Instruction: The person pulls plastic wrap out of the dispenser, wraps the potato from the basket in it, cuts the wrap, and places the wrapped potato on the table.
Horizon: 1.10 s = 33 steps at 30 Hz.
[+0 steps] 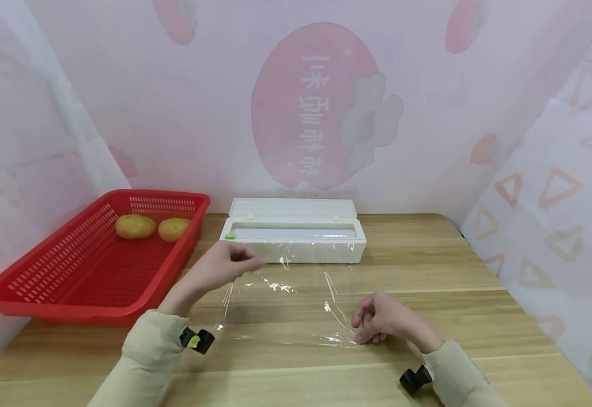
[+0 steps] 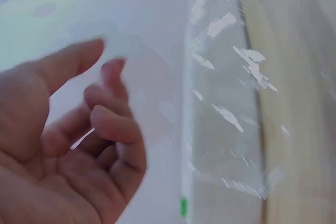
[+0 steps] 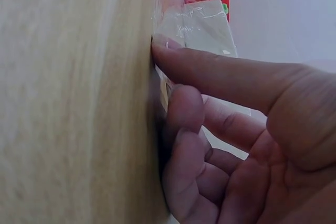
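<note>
A clear sheet of cling film (image 1: 286, 308) stretches from the front of the white cling film box (image 1: 296, 251) toward me, over the table. My right hand (image 1: 384, 317) is low at the film's near right corner, pinching its edge between thumb (image 3: 210, 72) and curled fingers; creases run to that corner. Above the film's left side hovers my left hand (image 1: 227, 263), near the box's front. The left wrist view shows its thumb and index fingertip apart with nothing between, the other fingers loosely bent. The box's lid (image 1: 293, 208) stands raised behind, with the roll inside.
A red plastic basket (image 1: 143, 310) stands at the left, holding two potatoes, one potato (image 1: 135, 226) beside the other (image 1: 173, 229). A green slider (image 1: 230, 236) sits at the box's left end. The wooden table (image 1: 453, 316) meets a printed cloth backdrop (image 1: 423, 169).
</note>
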Available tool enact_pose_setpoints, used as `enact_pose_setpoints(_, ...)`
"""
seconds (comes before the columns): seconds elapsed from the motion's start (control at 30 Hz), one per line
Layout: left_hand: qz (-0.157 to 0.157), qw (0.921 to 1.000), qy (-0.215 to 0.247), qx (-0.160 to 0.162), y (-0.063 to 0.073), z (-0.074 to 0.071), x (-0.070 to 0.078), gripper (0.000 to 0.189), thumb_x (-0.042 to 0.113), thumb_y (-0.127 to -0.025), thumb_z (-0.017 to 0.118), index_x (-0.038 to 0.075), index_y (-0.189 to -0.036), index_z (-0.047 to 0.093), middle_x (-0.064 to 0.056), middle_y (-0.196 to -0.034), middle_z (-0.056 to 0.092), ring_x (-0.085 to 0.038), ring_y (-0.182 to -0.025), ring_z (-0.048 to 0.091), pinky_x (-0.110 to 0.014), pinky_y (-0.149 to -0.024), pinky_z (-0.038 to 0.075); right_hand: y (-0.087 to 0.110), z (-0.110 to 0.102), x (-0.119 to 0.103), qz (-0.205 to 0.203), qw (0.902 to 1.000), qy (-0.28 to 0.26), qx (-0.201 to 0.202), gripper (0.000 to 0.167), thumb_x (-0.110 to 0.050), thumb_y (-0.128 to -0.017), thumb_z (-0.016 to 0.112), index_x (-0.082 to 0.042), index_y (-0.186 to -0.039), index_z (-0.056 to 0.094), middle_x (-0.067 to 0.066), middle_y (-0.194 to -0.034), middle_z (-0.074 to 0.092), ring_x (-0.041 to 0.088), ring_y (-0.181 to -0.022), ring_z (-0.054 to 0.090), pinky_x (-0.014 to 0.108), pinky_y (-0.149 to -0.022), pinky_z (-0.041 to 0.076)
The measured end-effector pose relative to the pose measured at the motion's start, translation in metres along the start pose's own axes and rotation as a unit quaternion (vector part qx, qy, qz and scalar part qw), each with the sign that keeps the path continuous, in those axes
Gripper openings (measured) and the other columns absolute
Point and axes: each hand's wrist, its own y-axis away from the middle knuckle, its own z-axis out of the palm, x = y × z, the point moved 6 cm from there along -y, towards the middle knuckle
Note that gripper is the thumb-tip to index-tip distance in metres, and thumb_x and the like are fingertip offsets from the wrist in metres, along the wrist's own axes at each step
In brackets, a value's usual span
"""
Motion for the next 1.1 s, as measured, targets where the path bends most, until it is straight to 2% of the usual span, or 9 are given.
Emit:
enact_pose_setpoints(0.13, 0.012, 0.9970, 0.067, 0.037, -0.014, -0.006, 0.022, 0.032, 0.037, -0.090, 0.073, 0.009, -0.105, 0.072, -0.008, -0.082, 0.058, -0.017, -0.067, 0.051, -0.026, -0.057, 0.046, -0.001, 0.002, 0.000, -0.007, 1.0000, 0.000, -0.004, 0.026, -0.004, -0.070, 0.087, -0.002, -0.084, 0.066, 0.005, -0.061, 0.060, 0.012, -0.048, 0.053, 0.024, -0.046, 0.045)
enact_pose_setpoints(0.27, 0.031, 0.9917, 0.116, 0.046, -0.029, -0.014, 0.045, 0.036, 0.035, -0.091, 0.073, 0.008, -0.115, 0.069, -0.011, -0.099, 0.065, -0.022, -0.084, 0.058, -0.031, -0.071, 0.053, 0.000, 0.001, 0.000, -0.012, 0.9999, -0.006, -0.008, 0.025, -0.003, -0.070, 0.086, -0.001, -0.085, 0.066, 0.005, -0.060, 0.059, 0.012, -0.048, 0.052, 0.023, -0.045, 0.044)
enact_pose_setpoints(0.43, 0.039, 0.9788, 0.194, 0.053, -0.046, -0.029, 0.077, 0.041, 0.031, -0.090, 0.074, 0.006, -0.121, 0.065, -0.010, -0.118, 0.064, -0.025, -0.105, 0.057, -0.037, -0.088, 0.050, 0.003, -0.001, 0.001, -0.010, 0.9999, -0.006, -0.009, 0.026, -0.003, -0.071, 0.086, -0.001, -0.085, 0.065, 0.005, -0.060, 0.058, 0.012, -0.048, 0.052, 0.023, -0.045, 0.043)
enact_pose_setpoints(0.53, 0.049, 0.9762, 0.206, 0.048, -0.053, -0.039, 0.095, 0.044, 0.030, -0.089, 0.076, 0.007, -0.124, 0.064, -0.010, -0.122, 0.062, -0.025, -0.110, 0.057, -0.039, -0.093, 0.048, 0.004, -0.001, 0.001, -0.011, 0.9999, -0.002, -0.009, 0.026, -0.004, -0.071, 0.086, -0.001, -0.085, 0.065, 0.005, -0.060, 0.058, 0.012, -0.048, 0.053, 0.024, -0.045, 0.043)
enact_pose_setpoints(0.63, 0.060, 0.9814, 0.179, 0.036, -0.058, -0.052, 0.104, 0.047, 0.031, -0.087, 0.077, 0.009, -0.126, 0.063, -0.008, -0.125, 0.062, -0.023, -0.112, 0.059, -0.037, -0.095, 0.047, 0.004, -0.001, 0.000, -0.010, 0.9999, -0.002, -0.009, 0.026, -0.005, -0.071, 0.087, -0.001, -0.085, 0.066, 0.005, -0.061, 0.059, 0.013, -0.048, 0.054, 0.024, -0.046, 0.044)
enact_pose_setpoints(0.77, 0.060, 0.9898, 0.125, 0.036, -0.059, -0.076, 0.095, 0.052, 0.036, -0.086, 0.077, 0.010, -0.129, 0.062, -0.005, -0.125, 0.063, -0.020, -0.112, 0.060, -0.034, -0.095, 0.048, 0.004, 0.001, 0.001, -0.009, 0.9999, 0.000, -0.007, 0.026, -0.005, -0.071, 0.087, -0.002, -0.086, 0.066, 0.005, -0.062, 0.059, 0.013, -0.049, 0.054, 0.024, -0.046, 0.046)
enact_pose_setpoints(0.9, 0.026, 0.9968, 0.054, 0.053, -0.053, -0.102, 0.070, 0.058, 0.045, -0.084, 0.076, 0.013, -0.130, 0.061, -0.003, -0.125, 0.063, -0.020, -0.108, 0.063, -0.035, -0.097, 0.046, 0.006, 0.003, 0.001, -0.008, 0.9999, -0.006, -0.006, 0.026, -0.005, -0.070, 0.086, -0.002, -0.086, 0.066, 0.006, -0.062, 0.059, 0.013, -0.049, 0.054, 0.024, -0.046, 0.046)
enact_pose_setpoints(1.03, -0.014, 0.9978, 0.006, 0.064, -0.039, -0.123, 0.048, 0.060, 0.053, -0.082, 0.075, 0.020, -0.131, 0.062, 0.001, -0.125, 0.063, -0.019, -0.107, 0.062, -0.035, -0.096, 0.045, 0.010, 0.005, 0.000, -0.010, 0.9999, -0.013, -0.004, 0.026, -0.003, -0.070, 0.086, 0.000, -0.086, 0.065, 0.006, -0.063, 0.059, 0.013, -0.049, 0.054, 0.024, -0.046, 0.045)
enact_pose_setpoints(1.1, -0.023, 0.9975, -0.009, 0.066, -0.033, -0.133, 0.040, 0.060, 0.055, -0.082, 0.074, 0.022, -0.131, 0.062, 0.001, -0.126, 0.063, -0.019, -0.108, 0.062, -0.036, -0.095, 0.046, 0.012, 0.005, -0.001, -0.012, 0.9998, -0.016, -0.004, 0.026, -0.002, -0.070, 0.086, 0.000, -0.086, 0.065, 0.006, -0.063, 0.058, 0.013, -0.049, 0.053, 0.024, -0.046, 0.045)
